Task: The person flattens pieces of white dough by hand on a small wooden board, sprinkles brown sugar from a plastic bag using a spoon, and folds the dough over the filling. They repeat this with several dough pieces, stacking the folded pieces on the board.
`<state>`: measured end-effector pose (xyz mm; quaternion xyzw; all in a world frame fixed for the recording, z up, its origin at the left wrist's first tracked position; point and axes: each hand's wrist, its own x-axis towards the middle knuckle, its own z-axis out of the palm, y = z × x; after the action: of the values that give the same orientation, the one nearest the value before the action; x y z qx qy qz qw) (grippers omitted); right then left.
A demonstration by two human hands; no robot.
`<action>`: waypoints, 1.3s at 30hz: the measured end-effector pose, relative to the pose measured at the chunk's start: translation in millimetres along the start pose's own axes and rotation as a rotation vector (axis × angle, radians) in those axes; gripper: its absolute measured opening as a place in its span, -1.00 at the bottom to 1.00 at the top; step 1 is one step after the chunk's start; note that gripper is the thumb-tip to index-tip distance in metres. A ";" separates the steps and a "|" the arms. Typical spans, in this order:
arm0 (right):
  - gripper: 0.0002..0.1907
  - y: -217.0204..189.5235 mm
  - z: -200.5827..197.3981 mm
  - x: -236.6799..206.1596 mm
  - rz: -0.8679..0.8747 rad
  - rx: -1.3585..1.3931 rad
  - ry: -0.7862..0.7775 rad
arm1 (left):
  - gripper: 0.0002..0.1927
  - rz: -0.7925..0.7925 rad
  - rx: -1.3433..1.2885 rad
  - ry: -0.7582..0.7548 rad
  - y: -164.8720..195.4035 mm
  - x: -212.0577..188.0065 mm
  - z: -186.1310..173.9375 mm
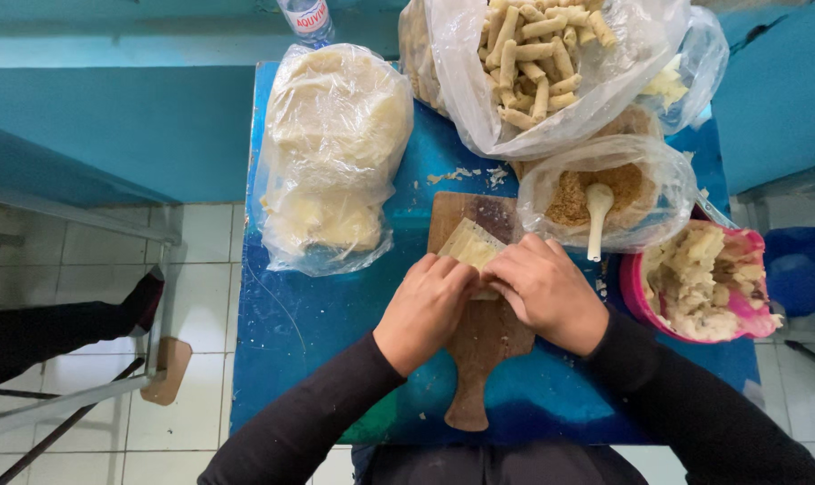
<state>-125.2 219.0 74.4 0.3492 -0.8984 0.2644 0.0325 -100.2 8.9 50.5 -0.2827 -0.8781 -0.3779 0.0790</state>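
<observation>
Fingers of left hand point(425, 305) and right hand point(544, 289) curl down, pinching pale wrapper sheet point(471, 244) on wooden board point(484, 332) | knuckles up, wrists angled inward | bag point(645, 211): brown filling, spoon point(597, 216) | pink bowl point(639, 292): pale chunks | top bag point(466, 99): finished rolls point(537, 54)

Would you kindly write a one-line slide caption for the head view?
Both hands, left hand and right hand, roll a pale wrapper on a wooden board.

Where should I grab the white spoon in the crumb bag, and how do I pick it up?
Take the white spoon by its long handle, the end that sticks out over the crumb bag rim toward you. Come from above and pinch it with your fingers. The bowl end lies in the brown crumbs, so only the handle looks free to hold.
</observation>
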 end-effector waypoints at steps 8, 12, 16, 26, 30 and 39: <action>-0.74 -1.1 2.5 3.7 -0.034 -0.057 0.095 | -0.78 0.022 0.131 0.054 -1.7 -1.1 -0.3; -0.71 -4.6 5.8 -0.4 -0.096 -0.084 0.111 | -0.89 0.002 0.096 0.034 -3.0 -1.7 0.8; -0.74 -4.4 9.5 -1.2 -0.037 -0.126 0.097 | -0.87 -0.020 0.111 0.020 -5.4 -2.8 1.5; -0.58 -11.0 16.5 -4.7 -0.110 -0.312 0.168 | -0.57 -0.016 0.189 0.104 -3.7 -2.8 -4.3; -0.54 -15.6 18.1 -0.6 -0.056 -0.392 0.148 | -0.60 -0.071 0.171 0.112 -2.4 -4.0 -7.6; -0.65 -16.0 -3.7 -0.6 0.341 0.313 0.196 | -0.44 -0.049 -0.123 0.232 6.0 -2.2 -11.6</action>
<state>-114.9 211.4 84.6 0.1659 -0.8850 0.4347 0.0198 -95.9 3.0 61.6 -0.2198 -0.8450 -0.4629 0.1533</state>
